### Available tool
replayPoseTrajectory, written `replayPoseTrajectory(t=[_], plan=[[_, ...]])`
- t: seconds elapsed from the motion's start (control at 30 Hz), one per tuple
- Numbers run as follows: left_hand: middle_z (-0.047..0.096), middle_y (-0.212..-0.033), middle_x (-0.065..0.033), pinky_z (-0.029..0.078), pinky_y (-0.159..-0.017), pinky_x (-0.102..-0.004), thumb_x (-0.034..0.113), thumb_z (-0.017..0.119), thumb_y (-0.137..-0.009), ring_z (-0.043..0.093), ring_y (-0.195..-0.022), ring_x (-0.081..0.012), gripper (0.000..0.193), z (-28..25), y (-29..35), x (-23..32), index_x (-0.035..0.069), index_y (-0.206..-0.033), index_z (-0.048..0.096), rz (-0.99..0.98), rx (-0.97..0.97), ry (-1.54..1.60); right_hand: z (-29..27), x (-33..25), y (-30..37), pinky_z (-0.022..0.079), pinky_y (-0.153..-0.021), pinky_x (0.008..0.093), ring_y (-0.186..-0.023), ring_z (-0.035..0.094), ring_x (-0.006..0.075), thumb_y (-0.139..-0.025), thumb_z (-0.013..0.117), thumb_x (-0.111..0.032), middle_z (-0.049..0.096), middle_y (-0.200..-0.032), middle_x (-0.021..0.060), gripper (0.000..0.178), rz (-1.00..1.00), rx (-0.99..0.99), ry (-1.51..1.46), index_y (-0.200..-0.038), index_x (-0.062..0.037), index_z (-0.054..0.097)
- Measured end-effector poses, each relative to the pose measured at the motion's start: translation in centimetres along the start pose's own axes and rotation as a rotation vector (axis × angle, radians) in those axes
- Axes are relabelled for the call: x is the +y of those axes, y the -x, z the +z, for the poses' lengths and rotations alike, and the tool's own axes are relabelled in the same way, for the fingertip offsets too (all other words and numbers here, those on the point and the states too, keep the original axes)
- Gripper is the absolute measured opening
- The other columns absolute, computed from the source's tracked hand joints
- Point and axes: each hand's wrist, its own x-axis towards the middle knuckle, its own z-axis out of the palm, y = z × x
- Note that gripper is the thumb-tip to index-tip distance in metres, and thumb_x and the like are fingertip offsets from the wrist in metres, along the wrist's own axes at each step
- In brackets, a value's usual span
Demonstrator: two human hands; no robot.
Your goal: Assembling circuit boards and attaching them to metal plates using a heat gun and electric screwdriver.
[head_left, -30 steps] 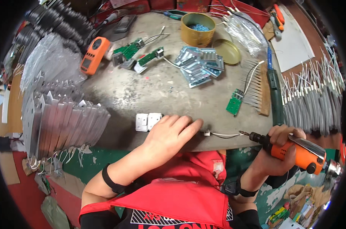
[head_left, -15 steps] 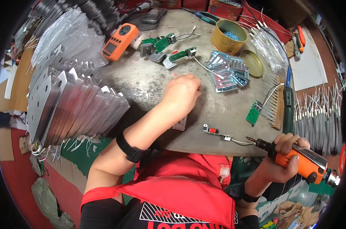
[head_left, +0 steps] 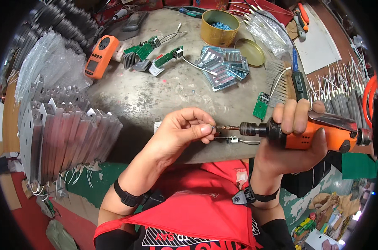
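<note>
My left hand point(head_left: 184, 130) is closed in a pinch near the bench's front edge, with what looks like a tiny screw point(head_left: 214, 128) between thumb and forefinger. Against it points the bit of an orange electric screwdriver point(head_left: 312, 139), lying level. My right hand point(head_left: 291, 156) wraps round the screwdriver's body. Just behind and below the bit lies a small circuit board point(head_left: 232, 139) with a white connector and a white cable, partly hidden by my left fingers. A green circuit board point(head_left: 260, 109) with a small display rests farther back on the right.
Stacked metal bars point(head_left: 68, 137) stand at left, beside bubble wrap point(head_left: 51, 62) and an orange socket meter point(head_left: 101, 56). Farther back are green boards with heat sinks point(head_left: 145, 52), bluish metal plates point(head_left: 222, 71), a yellow tin of screws point(head_left: 220, 33) and its lid point(head_left: 250, 52).
My left hand has come back toward me from mid-bench, turned palm up. My right hand has brought the screwdriver up and left, its bit now at my left fingertips. The view has shifted.
</note>
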Motion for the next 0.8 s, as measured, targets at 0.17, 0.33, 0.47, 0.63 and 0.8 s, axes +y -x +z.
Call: replayPoseTrajectory(t=[0.17, 0.33, 0.47, 0.63, 0.8], plan=[[0.066, -0.085, -0.0085, 0.051, -0.071, -0.0267, 0.005, 0.068, -0.087, 0.063, -0.077, -0.015, 0.011, 0.3, 0.2, 0.0, 0.001, -0.097, 0.064, -0.029, 0.027, 0.106, 0.7, 0.6, 0.3, 0.04, -0.061, 0.0333, -0.062, 0.048, 0.0169, -0.089, 0.053, -0.036, 0.051, -0.072, 0.0038, 0.04, -0.041, -0.022, 0.062, -0.117, -0.0073, 0.051], [0.066, -0.085, -0.0085, 0.051, -0.071, -0.0257, 0.005, 0.068, -0.087, 0.063, -0.077, -0.0149, 0.011, 0.4, 0.3, 0.1, 0.001, -0.097, 0.064, -0.024, 0.038, 0.105, 1.6, 0.5, 0.3, 0.039, -0.059, 0.0315, -0.058, 0.043, 0.0143, -0.089, 0.053, -0.038, 0.046, -0.069, 0.0015, 0.043, -0.055, 0.025, 0.095, -0.119, -0.0074, 0.051], [0.066, -0.086, -0.0084, 0.052, -0.071, -0.026, 0.004, 0.068, -0.087, 0.064, -0.077, -0.0149, 0.011, 0.4, 0.3, 0.1, 0.002, -0.097, 0.064, -0.029, 0.048, 0.118, 0.8, 0.7, 0.0, 0.037, -0.059, 0.0308, -0.058, 0.041, 0.0135, -0.089, 0.053, -0.038, 0.044, -0.069, 0.0006, 0.043, -0.025, -0.113, 0.049, -0.119, -0.0078, 0.051], [0.067, -0.087, -0.0081, 0.052, -0.072, -0.0264, 0.002, 0.069, -0.086, 0.064, -0.078, -0.0146, 0.012, 1.2, 0.4, -0.7, 0.002, -0.097, 0.064, 0.092, 0.077, 0.125, 1.3, 0.7, 0.0, 0.035, -0.061, 0.0307, -0.061, 0.041, 0.0135, -0.09, 0.05, -0.039, 0.044, -0.072, 0.0001, 0.043, -0.074, -0.028, 0.071, -0.119, -0.0082, 0.052], [0.065, -0.091, -0.0067, 0.052, -0.073, -0.0268, -0.001, 0.071, -0.084, 0.064, -0.082, -0.0148, 0.014, 1.9, 0.4, -1.3, 0.002, -0.096, 0.063, 0.282, 0.091, 0.027, 0.9, 0.4, -0.3, 0.036, -0.067, 0.0306, -0.066, 0.044, 0.0139, -0.089, 0.048, -0.039, 0.046, -0.075, 0.0003, 0.044, -0.033, 0.001, -0.022, -0.12, -0.0077, 0.051]])
